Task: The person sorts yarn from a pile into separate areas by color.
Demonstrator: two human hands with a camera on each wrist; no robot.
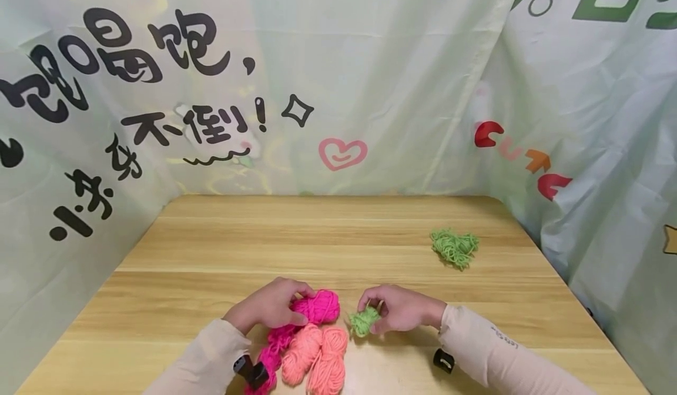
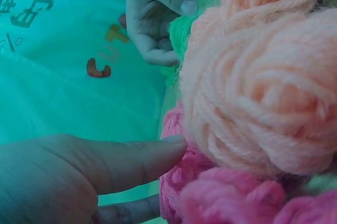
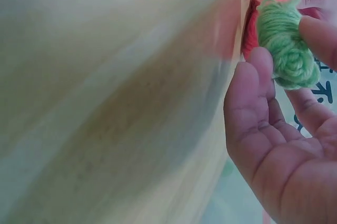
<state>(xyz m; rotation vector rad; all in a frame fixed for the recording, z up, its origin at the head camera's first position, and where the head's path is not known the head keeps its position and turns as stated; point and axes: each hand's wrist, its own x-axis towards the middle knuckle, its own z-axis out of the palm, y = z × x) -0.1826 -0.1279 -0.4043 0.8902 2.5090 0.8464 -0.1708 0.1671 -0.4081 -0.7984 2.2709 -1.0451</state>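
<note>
My left hand (image 1: 272, 304) grips a magenta ball of yarn (image 1: 319, 307), thumb on the near side and fingers over the far side. In the left wrist view the thumb (image 2: 142, 163) presses against the magenta yarn. Just to the right, my right hand (image 1: 399, 308) pinches a small green ball of yarn (image 1: 365, 321) between thumb and fingers. The right wrist view has this green yarn (image 3: 287, 45) wound in a tight bundle. Two coral balls of yarn (image 1: 301, 354) lie side by side in front of the magenta ball.
A looser magenta strand bundle (image 1: 271, 360) runs along the left of the coral yarn, partly under my left wrist. Toward the back right of the wooden table (image 1: 296, 236) lies a tangled green yarn heap (image 1: 455, 248). Printed cloth (image 1: 370, 89) hangs behind and on both sides.
</note>
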